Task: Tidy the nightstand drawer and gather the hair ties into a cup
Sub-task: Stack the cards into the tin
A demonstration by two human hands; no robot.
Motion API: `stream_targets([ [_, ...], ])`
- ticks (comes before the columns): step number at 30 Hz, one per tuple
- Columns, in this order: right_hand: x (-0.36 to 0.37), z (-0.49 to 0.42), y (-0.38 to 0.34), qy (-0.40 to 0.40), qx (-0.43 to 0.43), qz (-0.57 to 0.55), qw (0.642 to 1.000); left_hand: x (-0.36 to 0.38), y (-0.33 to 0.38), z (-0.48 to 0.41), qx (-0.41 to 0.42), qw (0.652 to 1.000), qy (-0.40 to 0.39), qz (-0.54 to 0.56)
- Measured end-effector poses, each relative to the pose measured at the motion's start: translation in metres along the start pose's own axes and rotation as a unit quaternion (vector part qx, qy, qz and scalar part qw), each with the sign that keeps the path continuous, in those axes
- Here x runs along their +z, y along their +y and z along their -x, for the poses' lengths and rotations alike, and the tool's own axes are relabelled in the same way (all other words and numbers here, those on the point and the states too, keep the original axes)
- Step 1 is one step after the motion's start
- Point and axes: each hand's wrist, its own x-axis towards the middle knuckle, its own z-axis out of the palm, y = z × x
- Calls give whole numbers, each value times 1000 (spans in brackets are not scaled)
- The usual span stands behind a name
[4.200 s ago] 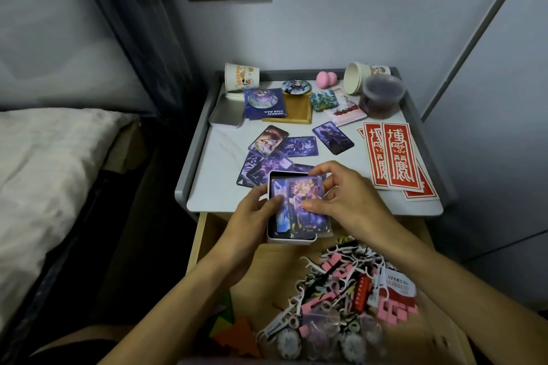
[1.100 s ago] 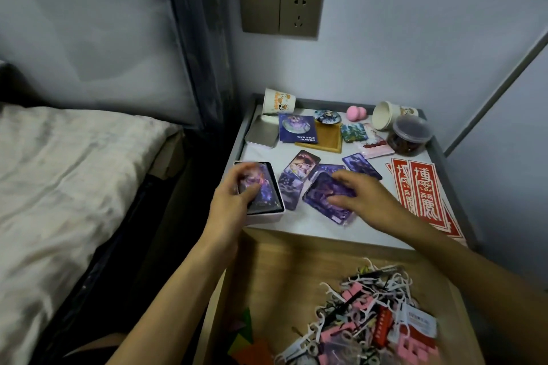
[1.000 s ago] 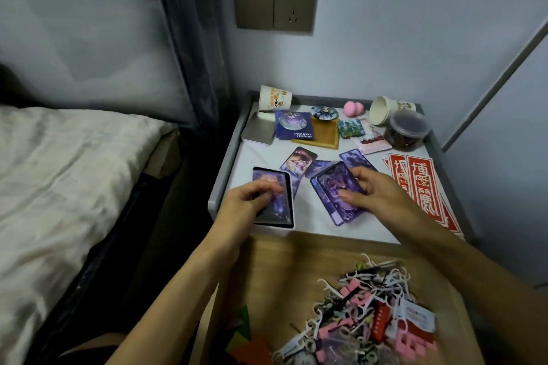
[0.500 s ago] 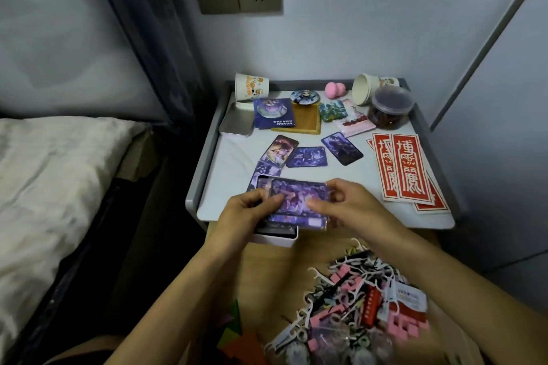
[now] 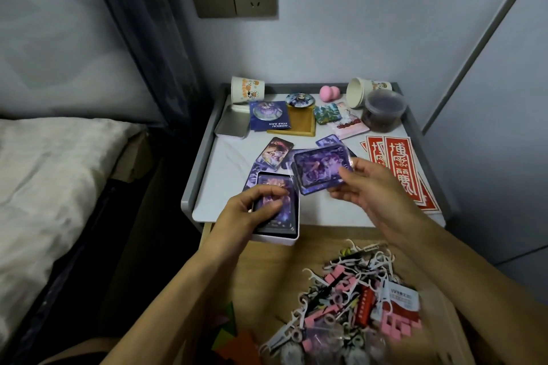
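Right hand (image 5: 370, 190) pinches glossy card (image 5: 320, 170) by right edge, above nightstand top (image 5: 326, 213). Left hand (image 5: 249, 213) grips white tin (image 5: 275, 240) at top's front edge. We judge card light, stiff, slick: hold by edges.

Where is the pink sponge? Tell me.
Head view: the pink sponge sits at the nightstand's back edge, right of centre, between the round badge and the tipped paper cup.

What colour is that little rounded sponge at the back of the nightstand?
The sponge is pink; the head view shows it.
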Motion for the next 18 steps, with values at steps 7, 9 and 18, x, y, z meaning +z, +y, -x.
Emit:
stream_targets([
  [7,0,-6,-1,-48,-22,11,999,4,0,0,-5,1000,-25,16],
  [9,1,-6,-1,-72,-29,49,996,6,-1,-2,-7,999,-26,23],
  [18,3,-5,-6,-109,-60,176,976,11,-2,1,-57,996,-6,73],
])
